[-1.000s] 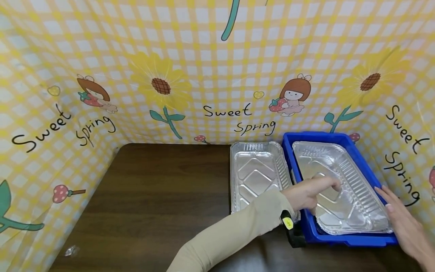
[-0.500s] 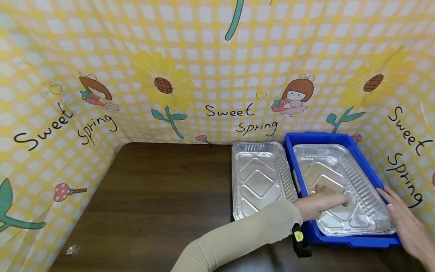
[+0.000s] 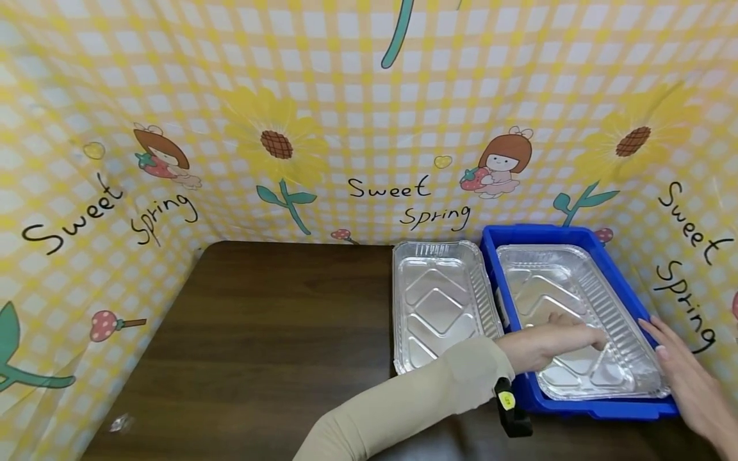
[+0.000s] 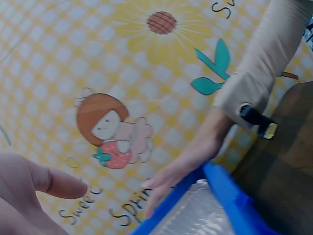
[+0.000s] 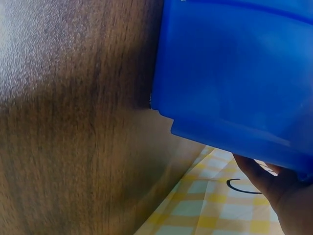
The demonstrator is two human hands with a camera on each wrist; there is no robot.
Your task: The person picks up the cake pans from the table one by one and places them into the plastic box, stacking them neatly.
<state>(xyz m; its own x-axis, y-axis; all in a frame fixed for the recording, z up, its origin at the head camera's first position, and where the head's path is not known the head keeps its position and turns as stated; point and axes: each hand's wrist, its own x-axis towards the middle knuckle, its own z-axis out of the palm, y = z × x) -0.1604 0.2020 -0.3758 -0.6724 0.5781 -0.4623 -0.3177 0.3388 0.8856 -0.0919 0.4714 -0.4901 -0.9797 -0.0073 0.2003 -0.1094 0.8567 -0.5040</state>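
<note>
A foil tray (image 3: 556, 272) sits inside a blue plastic bin (image 3: 625, 298), its near right corner close to the bin's rim. My left hand (image 3: 550, 346) reaches across the bin's left side and is over the tray; some fingers are hidden from the head view. In the left wrist view the thumb of my left hand (image 4: 41, 183) lies extended, with nothing seen in its grasp. My right hand (image 3: 688, 378) rests with straight fingers along the bin's right side. From the right wrist view, my right hand (image 5: 283, 191) touches the bin under its rim.
A second foil tray (image 3: 438, 307) stands on the dark wooden table (image 3: 277, 333), left of the bin. Near the table's left edge lies a small clear scrap (image 3: 121, 422). A yellow checked cloth (image 3: 323, 115) walls the table at the back and sides.
My left hand has moved right and a little toward me over the tray. The tray's far edge sits slightly lower in the bin. My right hand has stayed at the bin's side.
</note>
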